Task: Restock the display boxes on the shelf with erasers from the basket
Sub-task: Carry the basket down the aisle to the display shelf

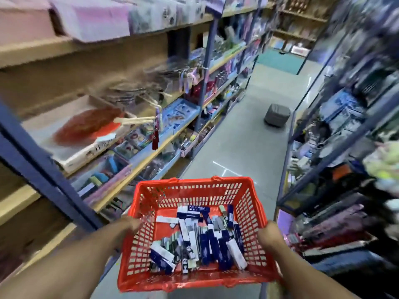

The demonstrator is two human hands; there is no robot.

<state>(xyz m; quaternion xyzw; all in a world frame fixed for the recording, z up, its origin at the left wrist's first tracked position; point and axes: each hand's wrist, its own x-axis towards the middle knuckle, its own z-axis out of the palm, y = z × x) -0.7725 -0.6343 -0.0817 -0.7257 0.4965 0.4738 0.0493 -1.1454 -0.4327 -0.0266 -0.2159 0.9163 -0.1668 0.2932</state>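
While both arms reach forward, left hand (129, 225) and right hand (269, 234) grip opposite sides of the red basket (195, 277) holding boxed erasers (200, 238); blurred shelves (151, 147) at left.

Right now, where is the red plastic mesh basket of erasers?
In the head view the red plastic mesh basket sits low and centre, gripped by the left hand and right hand on its sides, over the aisle floor between the shelves.

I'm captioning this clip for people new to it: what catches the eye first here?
The red basket, low in the middle, gripped at its sides by the left hand and right hand. Inside lies a heap of blue and white erasers. Packed shelves flank the aisle, blurred.
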